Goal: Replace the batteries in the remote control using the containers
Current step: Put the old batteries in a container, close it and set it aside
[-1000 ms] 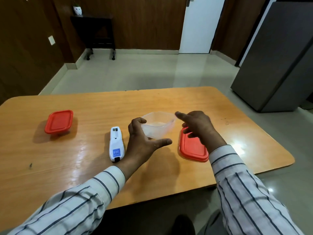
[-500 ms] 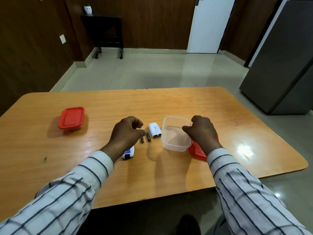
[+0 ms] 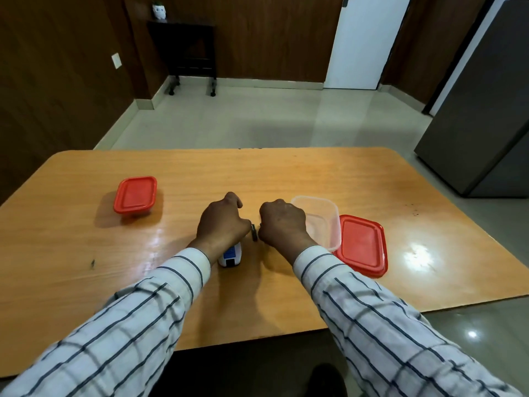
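Note:
The white remote control (image 3: 230, 255) lies on the wooden table (image 3: 286, 173); only its near end with a blue label shows from under my left hand (image 3: 221, 224). That hand is curled over the remote. A dark battery (image 3: 254, 232) lies on the table in the narrow gap between my hands. My right hand (image 3: 282, 223) is curled, knuckles up, with its fingertips down beside the battery. What it covers is hidden. The open clear container (image 3: 329, 224) stands just right of my right hand, and its red lid (image 3: 362, 245) lies flat beside it.
A second container, closed with a red lid (image 3: 135, 194), stands on the table's left side. A small dark speck (image 3: 92, 263) lies near the left front. A grey cabinet (image 3: 481, 124) stands beyond the right end of the table.
My right hand left the clear container and moved left to the batteries. The white battery cover and a second battery, seen before, are now hidden under it. My left hand stays over the remote.

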